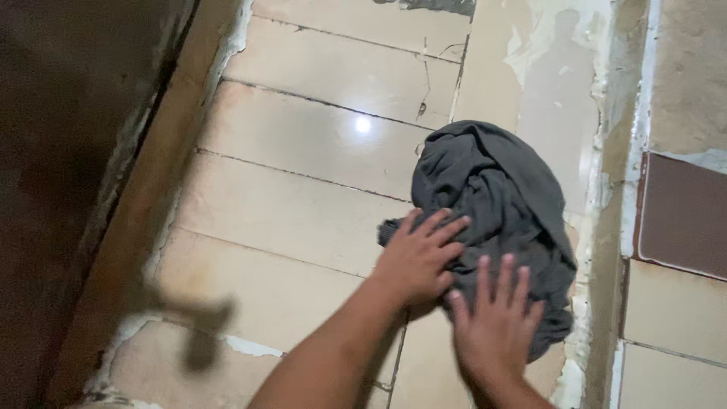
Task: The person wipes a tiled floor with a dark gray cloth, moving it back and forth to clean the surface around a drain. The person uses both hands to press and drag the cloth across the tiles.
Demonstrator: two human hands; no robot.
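**Pressing a dark cloth flat against a tiled floor**

Observed from the head view: both hands were laid on a crumpled dark grey cloth [492, 204] that sat bunched on pale, glossy floor tiles [303, 151], close to a raised, chipped ledge [606, 227] on the right.

Left hand [416, 261]: palm down, fingers spread and extended, resting on the near left edge of the cloth. Not clamped; no fabric was gathered between the fingers. The flat contact looked suited to pinning or pushing the cloth rather than lifting it.

Right hand [496, 326]: also palm down, fingers splayed and straight, covering the near lower edge of the cloth, just beside the left hand. Nothing gripped here either.

Cloth bulk lay heaped beyond the fingertips, so the weight of both palms fell on its near side only.

Other notes: a dark wall or door surface [68, 151] ran along the left. A blurred dark shape [201, 326] lay over the lower-left tiles; cannot tell what it was. A bright light reflection showed on the tiles.
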